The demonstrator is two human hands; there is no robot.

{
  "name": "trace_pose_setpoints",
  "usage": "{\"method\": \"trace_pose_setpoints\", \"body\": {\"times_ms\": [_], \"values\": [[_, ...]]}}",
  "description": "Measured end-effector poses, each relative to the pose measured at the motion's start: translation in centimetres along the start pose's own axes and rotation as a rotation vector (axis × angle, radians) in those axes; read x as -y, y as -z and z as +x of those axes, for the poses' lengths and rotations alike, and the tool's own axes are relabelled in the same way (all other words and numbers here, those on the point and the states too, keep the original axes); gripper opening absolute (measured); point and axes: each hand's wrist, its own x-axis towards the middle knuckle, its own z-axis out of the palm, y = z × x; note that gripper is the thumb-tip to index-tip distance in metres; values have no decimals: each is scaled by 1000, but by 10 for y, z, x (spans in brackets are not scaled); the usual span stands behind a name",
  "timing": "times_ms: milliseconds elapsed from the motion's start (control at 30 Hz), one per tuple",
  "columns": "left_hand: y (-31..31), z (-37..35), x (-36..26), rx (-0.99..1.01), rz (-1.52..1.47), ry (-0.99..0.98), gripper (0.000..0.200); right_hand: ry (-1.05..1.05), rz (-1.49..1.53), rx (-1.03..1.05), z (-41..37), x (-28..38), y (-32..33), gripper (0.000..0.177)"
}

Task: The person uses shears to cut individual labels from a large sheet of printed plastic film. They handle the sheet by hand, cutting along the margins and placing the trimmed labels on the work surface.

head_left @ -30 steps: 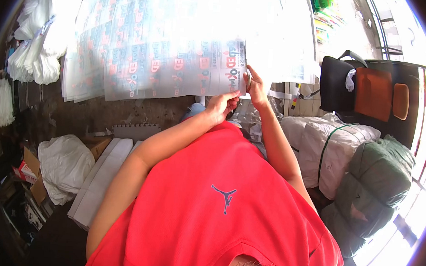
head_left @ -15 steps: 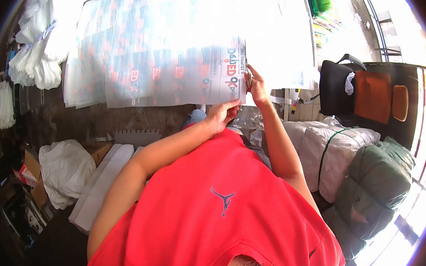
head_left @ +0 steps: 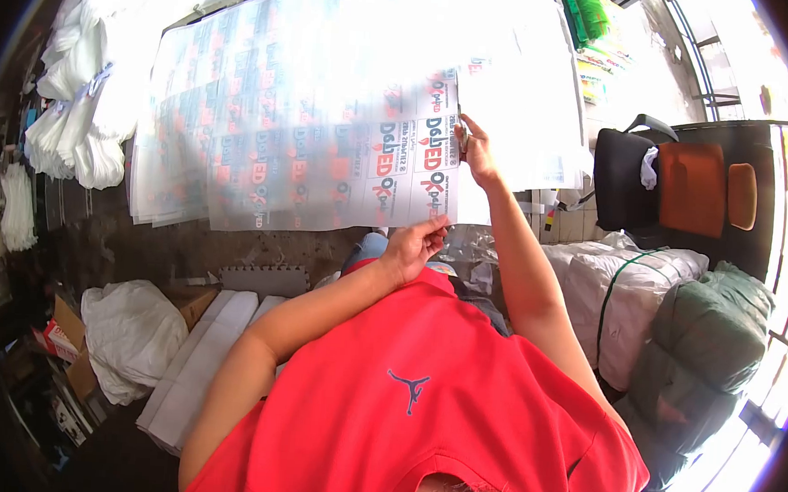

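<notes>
A large translucent printed sheet [head_left: 327, 165] with repeated red and blue lettering lies over white material on the table. My left hand [head_left: 415, 247] pinches its near right corner between thumb and fingers. Farther up the same right edge, my right hand [head_left: 478, 152] is closed around what looks like a pair of scissors [head_left: 462, 138], largely covered by the fingers. The blades cannot be made out. Beyond that edge, the white surface [head_left: 519, 118] is washed out by glare.
White bundles [head_left: 97, 93] hang at the left. A white sack [head_left: 131, 338] and long white rolls [head_left: 192, 369] lie below them. On the right are a black and orange chair [head_left: 686, 187], a strapped white bale [head_left: 630, 296] and a grey-green bundle [head_left: 709, 328]. Green packs [head_left: 589, 14] lie at the far right corner.
The whole scene sits slightly lower in view, as the camera has tilted. Both hands keep their grips at the sheet's right edge, my right hand a little farther from my left.
</notes>
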Motion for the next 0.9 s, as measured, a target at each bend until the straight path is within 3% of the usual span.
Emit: {"method": "trace_pose_setpoints", "body": {"times_ms": [533,900], "values": [[7,-13,1,83,0,23,11,41,-19,45,22,18,3,64],[9,-17,0,89,27,9,13,-10,-77,9,32,38,-2,53]]}}
